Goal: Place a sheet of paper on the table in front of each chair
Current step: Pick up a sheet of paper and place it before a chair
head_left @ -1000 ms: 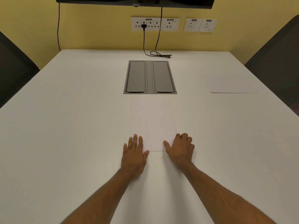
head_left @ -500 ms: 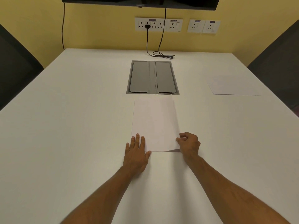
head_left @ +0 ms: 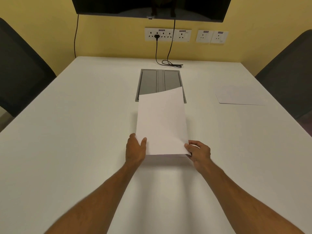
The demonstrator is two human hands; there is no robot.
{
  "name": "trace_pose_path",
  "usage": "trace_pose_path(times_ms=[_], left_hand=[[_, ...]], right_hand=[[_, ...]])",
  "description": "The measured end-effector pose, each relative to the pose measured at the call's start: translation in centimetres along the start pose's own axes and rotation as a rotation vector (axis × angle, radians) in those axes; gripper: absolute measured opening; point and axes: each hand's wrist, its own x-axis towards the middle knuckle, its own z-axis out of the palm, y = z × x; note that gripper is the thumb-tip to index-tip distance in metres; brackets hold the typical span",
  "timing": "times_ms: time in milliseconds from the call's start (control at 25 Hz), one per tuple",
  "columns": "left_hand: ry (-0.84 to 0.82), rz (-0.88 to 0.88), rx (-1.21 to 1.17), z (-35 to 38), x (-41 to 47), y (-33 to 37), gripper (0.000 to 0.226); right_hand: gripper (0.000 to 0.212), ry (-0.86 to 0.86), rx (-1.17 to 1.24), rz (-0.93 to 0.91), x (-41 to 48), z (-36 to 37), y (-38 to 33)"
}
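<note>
The sheet of paper [head_left: 162, 122] is held above the white surface [head_left: 70, 132] in the middle of the view, its near edge raised in both hands and its far edge tilted up, with the far right corner highest, so that it hides the near part of the grey cable box [head_left: 159, 81] set into the surface. A soft shadow lies on the surface just under the sheet's near edge. The left hand [head_left: 135, 149] holds the near left corner, thumb on top and fingers hidden beneath, so its grip is closed on the paper. The right hand [head_left: 199, 152] pinches the near right corner, its grip likewise closed on the paper. Both bare forearms reach in from the bottom of the view. A second sheet [head_left: 239, 97] lies flat near the right edge of the surface, in front of the dark chair [head_left: 290, 73] on that side; another dark chair [head_left: 20, 73] stands at the left edge. Beyond the far edge, a yellow wall [head_left: 109, 36] carries a row of white sockets [head_left: 168, 34], one with a black plug whose cable [head_left: 170, 64] coils on the surface, and the lower part of a dark screen [head_left: 152, 6] hangs above.
</note>
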Motion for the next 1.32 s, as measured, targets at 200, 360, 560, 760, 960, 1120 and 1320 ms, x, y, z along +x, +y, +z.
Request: trace_pose_path(times_ms=[200, 360, 560, 760, 960, 1120, 1320], left_hand=[[-0.032, -0.155, -0.364, -3.1, -2.2, 1.7, 0.024], [-0.07, -0.131, -0.453, -4.7, -6.4, 2.9, 0.015], [-0.1, -0.128, -0.448, -7.3, -14.9, 5.3, 0.02], [-0.118, -0.137, -0.496, -7.9, -18.1, 5.7, 0.019], [-0.204, -0.142, -0.492, -9.5, -23.9, 6.7, 0.018], [-0.249, -0.102, -0.489, -9.8, -28.5, 7.3, 0.029], [-0.372, -0.053, -0.494, -9.0, -33.7, 8.1, 0.033]], right_hand=[[0.021, -0.085, 0.044, 0.032, -3.8, -2.7, -1.9], [0.023, -0.173, 0.01, 0.077, -7.3, -5.8, -3.3], [0.031, -0.23, -0.075, 0.074, -13.0, -10.4, -5.1], [0.026, -0.224, -0.135, 0.001, -15.3, -12.2, -5.9], [0.028, -0.195, -0.087, -0.012, -20.9, -16.5, -6.1], [0.03, -0.147, -0.052, -0.033, -26.6, -20.6, -5.5], [0.034, -0.038, -0.007, -0.062, -33.1, -26.0, -4.5]])
